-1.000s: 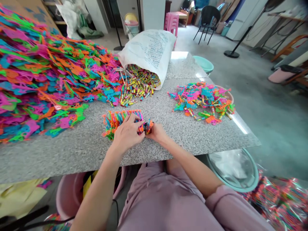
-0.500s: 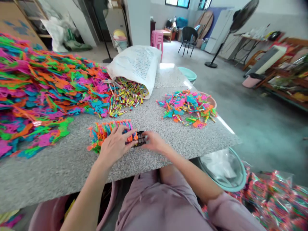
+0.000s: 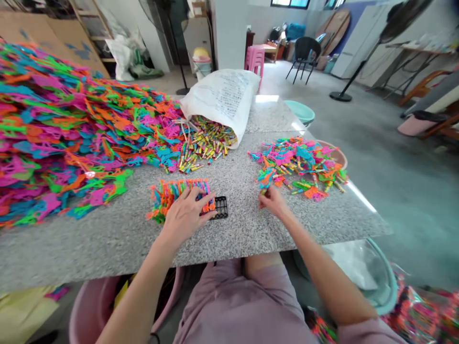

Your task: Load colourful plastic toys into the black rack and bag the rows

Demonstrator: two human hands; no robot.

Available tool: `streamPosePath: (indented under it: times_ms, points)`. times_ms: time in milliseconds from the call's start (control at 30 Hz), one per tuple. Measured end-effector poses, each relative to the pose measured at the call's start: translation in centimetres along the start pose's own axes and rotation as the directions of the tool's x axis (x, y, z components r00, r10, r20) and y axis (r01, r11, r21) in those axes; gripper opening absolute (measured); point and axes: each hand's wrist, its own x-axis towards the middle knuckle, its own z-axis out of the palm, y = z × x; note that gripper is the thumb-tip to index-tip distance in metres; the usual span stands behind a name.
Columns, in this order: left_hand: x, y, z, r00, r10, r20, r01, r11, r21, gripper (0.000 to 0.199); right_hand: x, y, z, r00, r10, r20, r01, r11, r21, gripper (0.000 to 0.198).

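Note:
My left hand (image 3: 184,217) spans a black plastic grid rack (image 3: 221,207), thumb on its near side and fingers on its far side. Upright toys (image 3: 172,193) in orange, green, blue and pink stand packed in a row under and left of this hand. Orange round ends show between thumb and forefinger, and the rack's right part has bare cells. To the right, my right hand (image 3: 274,201) pinches a blue and orange plastic toy (image 3: 266,179) at its lower end. It is at the left edge of a loose pile (image 3: 297,160) of similar toys and small printed tubes.
A large heap of flat coloured plastic pieces (image 3: 89,129) covers the table's left. Behind, a white sack (image 3: 224,95) spills small yellow-and-red tubes (image 3: 208,143) onto the stone table (image 3: 236,234). Basins stand below the edge, one pink (image 3: 82,310), one green (image 3: 389,286).
My right hand has left the rack's right end and moved right to the loose pile, where it now pinches a toy. My left hand stays on the rack. The view has shifted slightly.

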Motion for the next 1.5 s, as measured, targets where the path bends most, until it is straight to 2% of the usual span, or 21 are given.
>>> streamPosePath:
  times_ms: [67, 133, 233, 300, 333, 367, 400, 467, 533, 633, 700, 867, 933, 1033, 1167, 1267, 1333, 1400, 1433, 1467, 1500]
  points:
    - [0.0, -0.1, -0.1, 1.000, -0.004, 0.013, 0.004, 1.000, -0.008, 0.044, -0.6, -0.9, 2.4, 0.994, -0.019, 0.106, 0.012, 0.997, 0.071, 0.005]
    - [0.1, -0.1, -0.2, 1.000, -0.007, 0.023, 0.007, 1.000, -0.016, 0.046, -0.5, -1.9, 3.8, 0.993, -0.016, 0.118, 0.021, 0.999, -0.040, 0.005]
    - [0.1, -0.1, -0.4, 0.999, -0.020, 0.036, 0.021, 0.999, -0.031, 0.053, -0.2, -3.5, 3.7, 0.998, 0.001, -0.063, -0.019, 0.957, -0.290, 0.022]
    - [0.0, 0.0, -0.5, 0.999, -0.029, 0.045, 0.031, 0.999, -0.039, 0.053, -0.6, -4.4, 3.2, 0.967, -0.066, -0.245, -0.024, 0.938, -0.347, 0.038]
    - [-0.1, 0.1, -0.5, 0.998, -0.033, 0.046, 0.035, 0.999, -0.042, 0.052, -1.0, -4.8, 3.2, 0.949, -0.127, -0.288, 0.021, 0.938, -0.345, 0.043]
    - [-0.1, 0.2, -0.5, 0.998, -0.036, 0.047, 0.038, 0.998, -0.045, 0.051, -1.6, -5.2, 3.5, 0.943, -0.194, -0.270, 0.101, 0.941, -0.324, 0.044]
    - [-0.2, 0.2, -0.5, 0.998, -0.039, 0.047, 0.041, 0.998, -0.048, 0.051, -2.3, -5.6, 4.1, 0.948, -0.255, -0.188, 0.198, 0.940, -0.279, 0.041]
    - [-0.3, 0.3, -0.5, 0.998, -0.044, 0.042, 0.047, 0.997, -0.063, 0.049, -3.6, -6.4, 6.1, 0.940, -0.338, 0.053, 0.342, 0.930, -0.137, 0.031]
    - [-0.4, 0.3, -0.4, 0.998, -0.044, 0.040, 0.047, 0.995, -0.091, 0.046, -4.4, -7.2, 8.6, 0.917, -0.343, 0.202, 0.356, 0.934, -0.029, 0.024]
    - [-0.6, 0.3, -0.5, 0.998, -0.052, 0.047, 0.057, 0.989, -0.134, 0.044, -4.5, -7.8, 11.2, 0.932, -0.286, 0.220, 0.291, 0.957, 0.010, 0.017]
    - [-0.7, 0.4, -0.6, 0.996, -0.064, 0.059, 0.072, 0.986, -0.151, 0.044, -4.2, -7.7, 11.7, 0.930, -0.277, 0.240, 0.284, 0.959, 0.007, 0.012]
    - [-0.6, 0.7, -0.5, 0.991, -0.115, 0.069, 0.125, 0.979, -0.162, 0.051, -3.9, -6.9, 11.2, 0.857, -0.424, 0.292, 0.461, 0.885, -0.069, 0.010]
    - [-0.6, 0.7, -0.3, 0.989, -0.130, 0.074, 0.140, 0.977, -0.160, 0.055, -4.0, -7.0, 11.1, 0.840, -0.443, 0.312, 0.495, 0.862, -0.108, 0.008]
    - [-0.6, 0.6, -0.1, 0.989, -0.127, 0.074, 0.137, 0.979, -0.153, 0.057, -4.3, -7.7, 11.4, 0.836, -0.410, 0.364, 0.495, 0.850, -0.180, 0.009]
    - [-0.6, 0.6, -0.4, 0.995, -0.072, 0.072, 0.081, 0.989, -0.122, 0.060, -5.1, -8.4, 11.9, 0.850, -0.358, 0.387, 0.477, 0.835, -0.275, 0.026]
    - [-0.4, 0.4, -0.6, 0.996, -0.043, 0.078, 0.049, 0.996, -0.081, 0.053, -4.5, -8.0, 10.8, 0.837, -0.374, 0.400, 0.483, 0.848, -0.219, 0.034]
    - [-0.3, 0.3, -0.6, 0.996, -0.039, 0.075, 0.044, 0.997, -0.056, 0.044, -2.4, -7.2, 8.7, 0.880, -0.340, 0.332, 0.425, 0.876, -0.229, 0.028]
    - [-0.2, 0.1, -0.5, 0.997, -0.033, 0.071, 0.035, 0.999, -0.032, 0.041, 1.0, -6.2, 5.8, 0.969, -0.203, 0.138, 0.240, 0.901, -0.361, 0.032]
    - [-0.2, 0.0, -0.4, 0.997, -0.030, 0.067, 0.031, 0.999, -0.021, 0.040, 2.8, -5.7, 4.3, 0.993, -0.114, 0.035, 0.118, 0.891, -0.438, 0.037]
    - [-0.2, 0.0, -0.4, 0.998, -0.026, 0.063, 0.027, 1.000, -0.013, 0.040, 4.6, -5.3, 2.9, 0.999, -0.038, -0.006, 0.030, 0.867, -0.497, 0.039]
    - [-0.2, 0.0, -0.4, 0.998, -0.023, 0.061, 0.023, 1.000, -0.007, 0.040, 6.2, -5.1, 1.8, 1.000, 0.008, 0.027, 0.008, 0.844, -0.536, 0.034]
